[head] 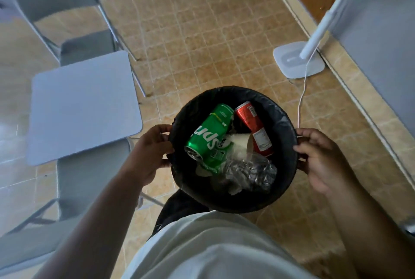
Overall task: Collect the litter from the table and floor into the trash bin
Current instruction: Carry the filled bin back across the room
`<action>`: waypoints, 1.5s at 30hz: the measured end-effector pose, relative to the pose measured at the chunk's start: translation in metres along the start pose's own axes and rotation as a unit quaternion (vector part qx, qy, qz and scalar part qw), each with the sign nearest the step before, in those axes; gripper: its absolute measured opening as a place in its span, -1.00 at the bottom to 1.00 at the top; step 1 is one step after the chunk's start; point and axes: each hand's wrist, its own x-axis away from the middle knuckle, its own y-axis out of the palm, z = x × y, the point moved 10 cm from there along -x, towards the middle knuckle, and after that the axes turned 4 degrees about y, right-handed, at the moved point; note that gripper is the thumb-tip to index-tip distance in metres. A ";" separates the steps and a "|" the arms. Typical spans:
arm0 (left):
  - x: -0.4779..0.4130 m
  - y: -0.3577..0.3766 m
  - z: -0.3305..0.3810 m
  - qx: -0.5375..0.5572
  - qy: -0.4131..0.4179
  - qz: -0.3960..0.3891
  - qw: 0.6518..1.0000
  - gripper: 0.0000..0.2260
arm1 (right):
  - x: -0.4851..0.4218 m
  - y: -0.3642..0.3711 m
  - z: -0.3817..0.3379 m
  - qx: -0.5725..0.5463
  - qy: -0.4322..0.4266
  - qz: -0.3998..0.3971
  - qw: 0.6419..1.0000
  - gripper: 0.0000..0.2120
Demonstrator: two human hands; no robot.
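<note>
Plainly, left hand [152, 150], right hand [318, 157] grip trash bin [286, 121] rim, red can [247, 117] inside (partly hidden).

Trash bin [224, 91] mid-view, before person's torso. Left hand [149, 150] grips rim at 9 o'clock, right hand [321, 159] at 3 o'clock. In bin: Sprite can [208, 137] at 10 o'clock, second can [253, 126] at 1 o'clock, paper cup [240, 146] between them, crumpled plastic bottle [251, 172] at 6 o'clock. Tabletop [83, 108] at 9 o'clock from bin; folding chair [67, 9] behind it, another chair [89, 179] before it. Standing fan [298, 60] on floor [202, 42] at 1 o'clock.
</note>
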 end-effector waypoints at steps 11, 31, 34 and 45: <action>-0.104 -0.110 0.063 0.043 -0.012 0.059 0.997 -0.60 | -0.113 0.156 -0.069 0.057 0.011 -0.062 0.996 -0.67; -0.246 -0.145 0.086 0.095 -0.062 0.249 0.962 -0.58 | -0.350 0.306 -0.146 0.186 0.054 -0.205 0.959 -0.69; -0.263 -0.140 0.064 0.117 -0.083 0.287 0.947 -0.56 | -0.390 0.323 -0.141 0.216 0.059 -0.233 0.946 -0.68; -0.356 -0.148 -0.079 0.174 -0.120 0.349 0.913 -0.53 | -0.514 0.367 -0.032 0.257 0.043 -0.233 0.937 -0.62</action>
